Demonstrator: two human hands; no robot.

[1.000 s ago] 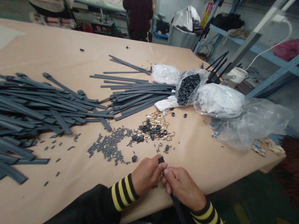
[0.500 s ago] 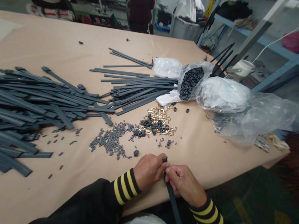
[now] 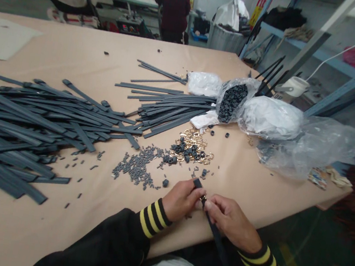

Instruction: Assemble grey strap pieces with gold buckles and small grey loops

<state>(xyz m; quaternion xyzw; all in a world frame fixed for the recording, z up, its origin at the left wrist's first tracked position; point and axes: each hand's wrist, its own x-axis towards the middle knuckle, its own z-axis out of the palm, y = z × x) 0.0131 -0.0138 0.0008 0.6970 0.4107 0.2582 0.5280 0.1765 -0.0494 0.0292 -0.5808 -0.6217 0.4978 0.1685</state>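
Observation:
Near the table's front edge, my left hand (image 3: 184, 200) pinches the top end of a dark grey strap (image 3: 214, 233). A small gold buckle (image 3: 203, 198) shows on the strap between my fingertips. My right hand (image 3: 233, 220) is closed on the strap just below the buckle, and the strap's tail hangs down over my lap. Beyond my hands lie a heap of gold buckles (image 3: 194, 140) mixed with dark loops (image 3: 186, 149), and a spread of tiny dark grey pieces (image 3: 138, 167). One loose dark loop (image 3: 165, 183) sits close to my left hand.
A big pile of straps (image 3: 26, 125) covers the table's left side; more straps (image 3: 177, 111) lie mid-table. A plastic bag of dark loops (image 3: 232, 103) stands beside white bags (image 3: 270, 117). Behind are a blue shelf (image 3: 335, 63), a grey bin (image 3: 225, 38) and two people.
My hands have parted slightly and the gold buckle on the strap now shows between them. More of the strap's top end sticks out above my left hand. The view has shifted a little.

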